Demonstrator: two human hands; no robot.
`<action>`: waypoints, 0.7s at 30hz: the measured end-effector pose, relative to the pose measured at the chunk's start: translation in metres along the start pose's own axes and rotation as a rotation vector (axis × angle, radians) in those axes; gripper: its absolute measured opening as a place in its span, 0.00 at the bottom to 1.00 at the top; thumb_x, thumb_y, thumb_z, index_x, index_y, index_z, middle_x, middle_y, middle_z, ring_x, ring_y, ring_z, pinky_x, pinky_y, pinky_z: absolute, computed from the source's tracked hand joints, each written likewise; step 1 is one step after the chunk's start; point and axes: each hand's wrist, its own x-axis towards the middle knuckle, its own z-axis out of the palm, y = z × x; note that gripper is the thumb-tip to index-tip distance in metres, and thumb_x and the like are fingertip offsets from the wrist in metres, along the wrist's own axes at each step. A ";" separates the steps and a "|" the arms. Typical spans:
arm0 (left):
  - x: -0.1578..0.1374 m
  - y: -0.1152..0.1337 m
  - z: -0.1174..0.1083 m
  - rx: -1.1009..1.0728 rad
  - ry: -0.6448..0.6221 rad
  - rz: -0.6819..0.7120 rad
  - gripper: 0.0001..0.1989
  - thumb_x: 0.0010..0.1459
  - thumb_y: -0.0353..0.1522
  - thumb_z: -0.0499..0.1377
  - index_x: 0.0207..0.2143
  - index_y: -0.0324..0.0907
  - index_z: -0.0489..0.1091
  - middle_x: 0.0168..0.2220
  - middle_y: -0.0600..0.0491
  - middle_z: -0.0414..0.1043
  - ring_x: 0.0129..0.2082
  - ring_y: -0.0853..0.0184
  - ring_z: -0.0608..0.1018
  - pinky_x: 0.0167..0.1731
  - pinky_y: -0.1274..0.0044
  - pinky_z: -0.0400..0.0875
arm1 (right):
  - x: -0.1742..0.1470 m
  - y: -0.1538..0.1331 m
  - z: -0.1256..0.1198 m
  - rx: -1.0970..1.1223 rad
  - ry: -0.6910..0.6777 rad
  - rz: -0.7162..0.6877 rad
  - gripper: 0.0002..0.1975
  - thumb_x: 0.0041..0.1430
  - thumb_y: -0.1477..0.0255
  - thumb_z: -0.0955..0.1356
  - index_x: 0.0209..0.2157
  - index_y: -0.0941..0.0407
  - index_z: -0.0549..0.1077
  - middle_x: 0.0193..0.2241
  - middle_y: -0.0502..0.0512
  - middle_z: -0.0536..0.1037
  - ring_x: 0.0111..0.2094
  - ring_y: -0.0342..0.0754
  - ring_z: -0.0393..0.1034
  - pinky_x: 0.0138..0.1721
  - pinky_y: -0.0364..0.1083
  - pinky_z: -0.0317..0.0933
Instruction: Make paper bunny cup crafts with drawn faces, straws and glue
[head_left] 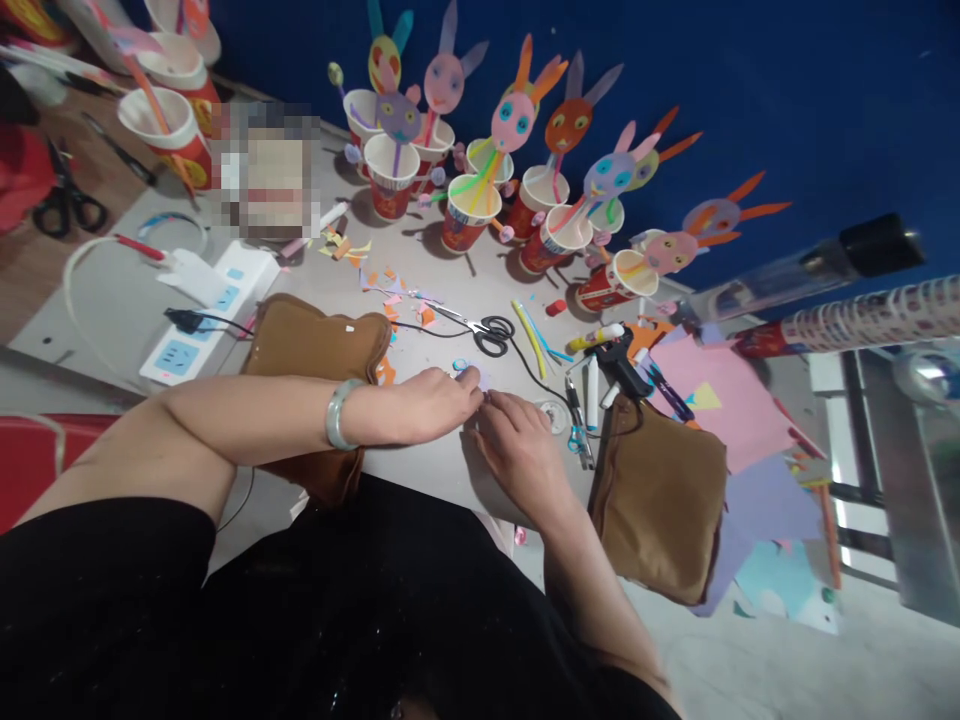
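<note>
The left hand (435, 405) and right hand (521, 450) meet at one small lilac piece (483, 377) above the counter (427, 470), though I cannot tell which grip grasps it, with one pair of scissors (475, 326) just beyond, one glue gun (621, 362), two brown cushions (664, 505) either side, and nine rabbit heads (514, 122) behind.

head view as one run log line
left hand and right hand: close together; anything held: unclear; scissors: beyond hands; glue gun: right of hands

I'm at a pale grey table (450, 467), dark blue wall (712, 70) far side; brown wood-grain surface (30, 275) left, pale floor (739, 665) near right.
</note>
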 end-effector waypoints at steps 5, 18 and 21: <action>0.002 0.000 -0.003 -0.065 -0.018 -0.002 0.18 0.65 0.18 0.47 0.51 0.33 0.72 0.53 0.37 0.71 0.37 0.62 0.80 0.30 0.72 0.74 | 0.005 0.008 -0.016 -0.031 0.164 0.019 0.10 0.69 0.69 0.68 0.48 0.57 0.76 0.45 0.63 0.84 0.47 0.56 0.77 0.50 0.55 0.68; 0.004 0.000 0.002 -0.038 -0.013 0.001 0.19 0.66 0.19 0.47 0.53 0.34 0.71 0.50 0.38 0.71 0.37 0.60 0.80 0.29 0.71 0.71 | 0.006 0.011 -0.020 -0.048 0.292 -0.008 0.04 0.67 0.72 0.70 0.43 0.56 0.75 0.37 0.58 0.85 0.40 0.52 0.79 0.46 0.51 0.68; 0.002 0.001 -0.001 -0.034 0.007 -0.007 0.18 0.66 0.19 0.48 0.53 0.34 0.72 0.51 0.37 0.72 0.38 0.60 0.81 0.30 0.71 0.72 | 0.007 0.013 -0.025 -0.064 0.288 -0.010 0.04 0.67 0.72 0.70 0.43 0.56 0.75 0.38 0.58 0.85 0.41 0.52 0.79 0.47 0.51 0.68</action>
